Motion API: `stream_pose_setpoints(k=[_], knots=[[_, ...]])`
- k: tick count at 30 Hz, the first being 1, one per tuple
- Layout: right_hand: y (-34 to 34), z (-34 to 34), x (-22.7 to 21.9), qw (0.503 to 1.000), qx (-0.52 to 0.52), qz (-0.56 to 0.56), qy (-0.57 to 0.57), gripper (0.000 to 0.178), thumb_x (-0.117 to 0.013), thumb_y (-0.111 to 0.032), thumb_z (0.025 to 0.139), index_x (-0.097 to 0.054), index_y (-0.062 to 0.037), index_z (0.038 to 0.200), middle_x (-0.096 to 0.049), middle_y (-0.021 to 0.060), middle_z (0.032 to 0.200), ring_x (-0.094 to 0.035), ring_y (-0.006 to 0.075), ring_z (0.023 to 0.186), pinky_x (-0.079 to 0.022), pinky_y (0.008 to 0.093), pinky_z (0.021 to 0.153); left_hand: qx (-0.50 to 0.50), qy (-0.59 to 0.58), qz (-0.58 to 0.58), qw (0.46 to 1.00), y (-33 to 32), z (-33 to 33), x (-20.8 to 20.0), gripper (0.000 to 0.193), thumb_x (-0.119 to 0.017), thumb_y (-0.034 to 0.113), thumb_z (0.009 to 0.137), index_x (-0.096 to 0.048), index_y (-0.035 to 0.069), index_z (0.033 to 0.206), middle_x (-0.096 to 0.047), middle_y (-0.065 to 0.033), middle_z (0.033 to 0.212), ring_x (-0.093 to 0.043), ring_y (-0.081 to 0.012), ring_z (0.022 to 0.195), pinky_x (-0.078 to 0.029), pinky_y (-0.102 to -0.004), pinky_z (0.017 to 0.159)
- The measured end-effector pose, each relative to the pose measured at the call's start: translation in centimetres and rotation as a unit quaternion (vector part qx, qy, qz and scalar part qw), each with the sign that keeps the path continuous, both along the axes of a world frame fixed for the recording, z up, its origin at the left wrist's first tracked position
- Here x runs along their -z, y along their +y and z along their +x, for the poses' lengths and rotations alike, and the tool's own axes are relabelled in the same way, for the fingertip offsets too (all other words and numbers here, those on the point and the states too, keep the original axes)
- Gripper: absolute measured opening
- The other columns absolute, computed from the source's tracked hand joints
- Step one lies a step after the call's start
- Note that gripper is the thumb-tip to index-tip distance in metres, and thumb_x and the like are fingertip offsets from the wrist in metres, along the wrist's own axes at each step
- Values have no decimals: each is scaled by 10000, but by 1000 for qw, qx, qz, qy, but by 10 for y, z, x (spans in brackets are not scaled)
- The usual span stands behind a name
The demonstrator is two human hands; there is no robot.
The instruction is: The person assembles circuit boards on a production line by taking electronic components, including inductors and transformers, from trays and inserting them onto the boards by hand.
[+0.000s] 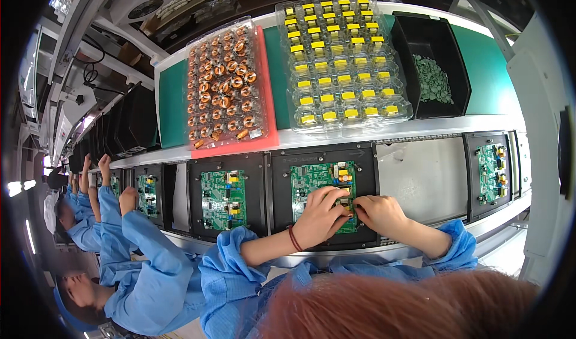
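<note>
My left hand (324, 216) bends over the right part of a green circuit board (306, 180), its fingers curled down onto the yellow and dark components there. From the right, my right hand (381, 213) meets it with thumb and fingers pinched together at the board's right edge. Whatever the fingertips grip is too small and covered to make out. The board lies flat in a black carrier frame (279, 192). Above my left fingertips, a copper-wound coil (344, 177) stands on the board.
Beyond the line are a tray of copper coils (222, 87) on a red sheet (270, 99), a clear tray of yellow-topped transformers (339, 63), and a black bin (441, 69) holding green discs (432, 81). Other boards (223, 198) sit in carriers. Co-workers in blue (150, 273) work at left.
</note>
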State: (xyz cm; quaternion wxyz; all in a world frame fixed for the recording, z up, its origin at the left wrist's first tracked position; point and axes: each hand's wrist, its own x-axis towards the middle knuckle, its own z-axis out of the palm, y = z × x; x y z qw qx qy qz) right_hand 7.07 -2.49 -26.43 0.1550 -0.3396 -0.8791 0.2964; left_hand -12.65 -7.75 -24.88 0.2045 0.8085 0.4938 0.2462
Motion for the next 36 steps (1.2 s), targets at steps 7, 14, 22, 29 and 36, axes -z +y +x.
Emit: stream_pose_setpoints(k=[7,14,22,29,36], knots=[[-1,3,1,999,-19,32,-22,117,-619,-142,799,-574,-58,867,-588,74,669,-623,240,594,-505,350,520,9,-10,-24,1000,3,2,2,186,-728,124,719,-628,85,871,-523,-31,1139,-444,-259,1112,-369,-397,897],[0,5,2,997,-31,60,-36,107,-613,-130,791,-544,-50,807,-568,67,642,-615,233,581,-498,342,505,54,20,-3,998,11,10,-3,146,-692,121,737,-639,61,859,-521,-34,1114,-447,-237,1103,-367,-381,910],[-1,8,5,997,-10,53,-51,89,-607,-137,790,-560,-62,777,-574,61,648,-610,235,578,-497,345,511,46,44,4,998,8,20,-8,113,-665,109,749,-632,41,833,-523,-43,1071,-456,-219,1085,-381,-360,899],[8,18,-20,997,-21,30,-72,173,-607,-173,809,-642,-84,954,-596,55,690,-609,245,584,-495,364,526,-12,18,13,1000,3,27,0,124,-712,128,714,-655,80,813,-564,-2,997,-489,-208,1011,-396,-348,817],[35,26,-49,998,58,16,-21,200,-641,-174,805,-668,-67,973,-652,104,773,-619,279,624,-498,369,564,3,19,30,999,6,26,4,121,-705,121,722,-602,96,779,-565,6,988,-496,-203,1001,-396,-342,792]])
